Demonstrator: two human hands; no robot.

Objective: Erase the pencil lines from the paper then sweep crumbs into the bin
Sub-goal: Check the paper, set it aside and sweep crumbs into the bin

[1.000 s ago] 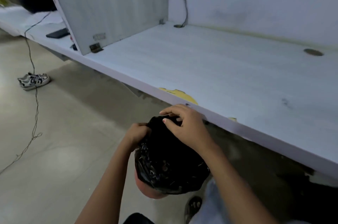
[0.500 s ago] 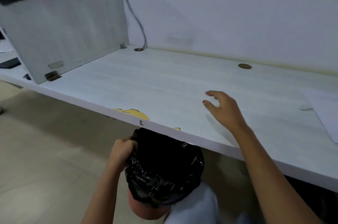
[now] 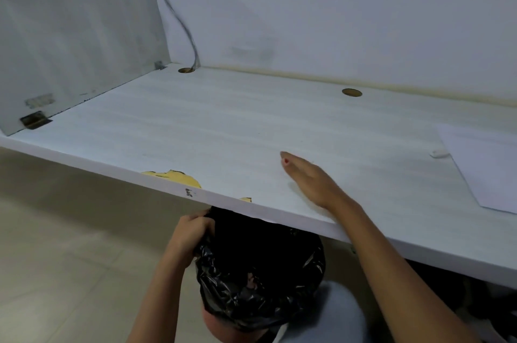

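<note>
While the left hand [image 3: 193,233] holds the bin [image 3: 214,324] tucked under the counter [image 3: 195,133] edge, its grip curled round the rim of the black liner [image 3: 251,298], the right hand [image 3: 313,183] rests on the counter just above the bin, fingers straight, holding nothing.

Step, as judged: sweeping crumbs; erasing looks done.

Paper [image 3: 486,169] lies well right of the bin, with the eraser [image 3: 439,153] on its bin-ward side.

Crumbs too small to see.

Next move calls for a flat drag to the edge, straight over the bin's mouth.

No brand, label or writing readable.
</note>
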